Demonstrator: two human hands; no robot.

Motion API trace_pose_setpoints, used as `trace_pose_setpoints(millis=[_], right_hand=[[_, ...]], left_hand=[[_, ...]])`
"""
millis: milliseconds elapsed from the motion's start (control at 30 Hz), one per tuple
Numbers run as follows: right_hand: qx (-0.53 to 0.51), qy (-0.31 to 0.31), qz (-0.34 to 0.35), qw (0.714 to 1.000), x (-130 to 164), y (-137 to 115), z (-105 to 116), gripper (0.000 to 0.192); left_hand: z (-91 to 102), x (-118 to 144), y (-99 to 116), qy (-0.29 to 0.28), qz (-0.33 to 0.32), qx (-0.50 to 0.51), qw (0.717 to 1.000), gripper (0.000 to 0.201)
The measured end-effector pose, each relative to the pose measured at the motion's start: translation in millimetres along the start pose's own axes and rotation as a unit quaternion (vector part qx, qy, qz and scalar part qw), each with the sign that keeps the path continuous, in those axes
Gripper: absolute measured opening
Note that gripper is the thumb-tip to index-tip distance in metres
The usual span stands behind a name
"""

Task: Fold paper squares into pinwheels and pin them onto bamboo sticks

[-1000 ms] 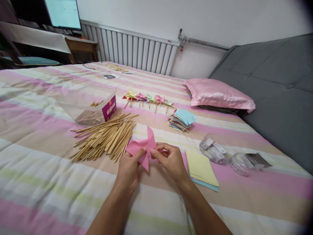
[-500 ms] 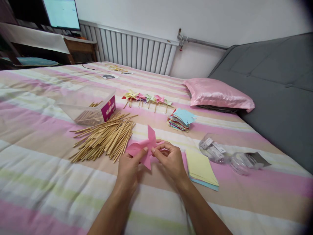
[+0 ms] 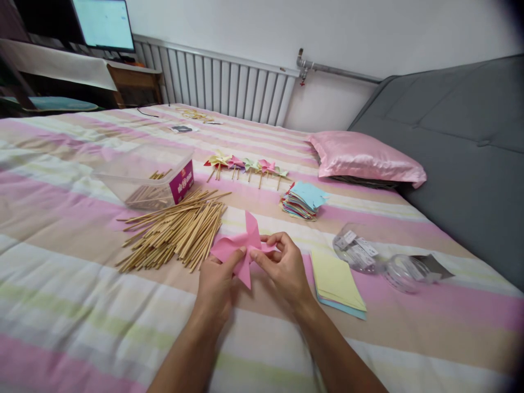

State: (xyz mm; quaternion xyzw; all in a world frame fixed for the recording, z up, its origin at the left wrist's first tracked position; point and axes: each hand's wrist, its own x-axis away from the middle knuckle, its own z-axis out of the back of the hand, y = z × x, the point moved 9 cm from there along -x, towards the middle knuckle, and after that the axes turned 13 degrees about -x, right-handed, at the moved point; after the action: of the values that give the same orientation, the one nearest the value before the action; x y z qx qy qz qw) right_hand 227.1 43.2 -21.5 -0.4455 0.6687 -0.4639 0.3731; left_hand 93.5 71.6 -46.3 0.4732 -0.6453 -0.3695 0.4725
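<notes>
Bed surface: striped fabric bedspread [image 3: 143, 322], pink, white, beige and pale green, wrinkled at left, fills most of the frame. Pink folded-paper pinwheel [image 3: 239, 244] at lower centre, in both hands: left hand [image 3: 215, 281] pinches its left side, thumb on top near the middle; right hand [image 3: 286, 270] grips its right side between thumb and fingers.

Left of centre: loose heap of thin tan sticks [image 3: 176, 232], just beside a clear plastic box with purple label [image 3: 182, 183], more sticks inside. Row of multicoloured paper pinwheels on sticks [image 3: 235, 161] at upper centre. Yellow and blue square paper sheets [image 3: 335, 278] near right hand.

Room: white ribbed radiator [image 3: 223, 82] along white wall [image 3: 229, 24], grey metal pipe [image 3: 347, 72] at upper right. Grey padded headboard [image 3: 458, 120] at right edge, shiny pink pillow [image 3: 368, 158] by it. Lit monitor [image 3: 104, 22] on wooden desk [image 3: 137, 79], upper left.
</notes>
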Motion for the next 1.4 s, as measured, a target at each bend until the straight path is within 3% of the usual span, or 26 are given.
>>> trace_pose_setpoints(millis=[167, 367, 633, 933, 1067, 1267, 1400], right_hand=[[-0.079, 0.029, -0.050, 0.995, 5.1, 5.9, -5.0, 0.065], [-0.118, 0.027, -0.117, 0.986, 6.9, 20.7, -8.0, 0.028], [-0.156, 0.061, -0.123, 0.978, 6.7, 28.4, 0.5, 0.019], [-0.192, -0.038, -0.180, 0.964, -2.6, 20.2, 8.2, 0.021], [-0.126, -0.049, -0.205, 0.969, -3.5, 16.0, 17.7, 0.023], [-0.043, -0.136, -0.197, 0.970, -1.4, 7.7, 3.9, 0.026], [-0.012, -0.152, -0.193, 0.969, -0.4, 9.2, 3.9, 0.030]], left_hand=[[-4.0, 0.9, -2.1, -0.009, 0.018, 0.041, 0.999, 0.019], [-8.1, 4.2, -3.7, -0.023, 0.000, 0.056, 0.998, 0.014], [-12.4, 5.4, -11.0, -0.036, 0.012, 0.033, 0.999, 0.013], [-23.8, 12.2, -4.4, -0.136, 0.035, -0.024, 0.990, 0.016], [-20.1, 11.4, 2.5, -0.119, 0.009, -0.097, 0.988, 0.021], [-26.5, 14.7, -7.3, -0.135, 0.044, -0.139, 0.980, 0.022], [-23.9, 12.3, -11.2, -0.132, 0.041, -0.161, 0.977, 0.026]])
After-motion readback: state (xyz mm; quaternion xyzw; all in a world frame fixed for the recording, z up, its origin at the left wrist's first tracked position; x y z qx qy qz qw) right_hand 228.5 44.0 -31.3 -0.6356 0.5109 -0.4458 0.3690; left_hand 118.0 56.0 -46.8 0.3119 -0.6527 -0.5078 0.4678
